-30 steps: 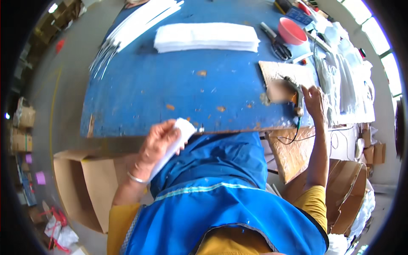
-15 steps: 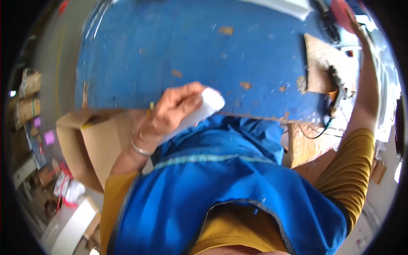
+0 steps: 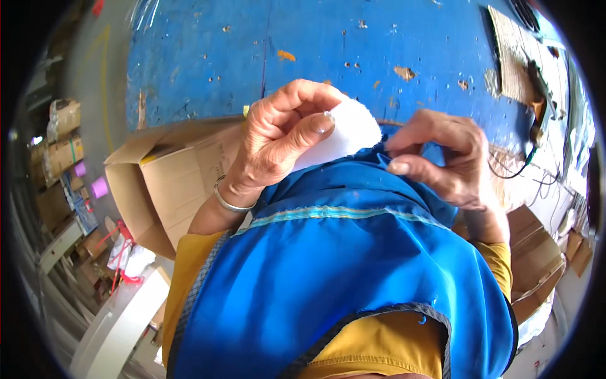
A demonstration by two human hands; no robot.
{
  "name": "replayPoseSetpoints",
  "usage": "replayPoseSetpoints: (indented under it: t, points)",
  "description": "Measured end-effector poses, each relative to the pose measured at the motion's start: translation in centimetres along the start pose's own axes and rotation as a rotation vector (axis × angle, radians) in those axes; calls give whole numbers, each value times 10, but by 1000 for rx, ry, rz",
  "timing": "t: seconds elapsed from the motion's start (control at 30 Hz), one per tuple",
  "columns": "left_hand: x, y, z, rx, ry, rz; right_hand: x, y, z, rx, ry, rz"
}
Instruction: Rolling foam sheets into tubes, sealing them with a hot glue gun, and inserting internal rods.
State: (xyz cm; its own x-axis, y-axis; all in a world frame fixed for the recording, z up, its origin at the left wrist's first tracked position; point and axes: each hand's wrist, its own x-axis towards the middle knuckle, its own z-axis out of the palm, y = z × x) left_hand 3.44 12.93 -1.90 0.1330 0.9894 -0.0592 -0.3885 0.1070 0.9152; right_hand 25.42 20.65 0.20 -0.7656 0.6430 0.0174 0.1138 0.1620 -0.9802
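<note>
White piece (image 3: 347,129), soft and flat, rounded at its free end: held in the left hand (image 3: 281,142), fingers curled shut around it and thumb pressed on top, just above the fold of the blue apron (image 3: 341,252) at the person's front. Position a second ago: same hand, lower and to the left, at the near edge of the blue surface (image 3: 252,50); since then carried up and inward to the middle of the body. Right hand (image 3: 442,158): a second ago stretched out to the board at the far right of the surface; now drawn back beside the white piece, fingertips pinched together on the apron's upper edge, thumb below; whether it also touches the white piece cannot be told. Both hands now close together at the apron, the work apparently shifted from surface to lap. Open cardboard box (image 3: 167,183) at left, below the surface edge. Bangle (image 3: 230,199) on left wrist.
</note>
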Motion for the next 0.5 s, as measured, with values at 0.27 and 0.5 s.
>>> replayPoseSetpoints:
  t: [0.27, 0.5]
  points:
    - [-13, 2, 12, 377, -99, 246, -26, 4, 48, 559, 215, 122]
    - [-26, 4, 35, 186, 48, 81, -39, 5, 52, 454, 278, 9]
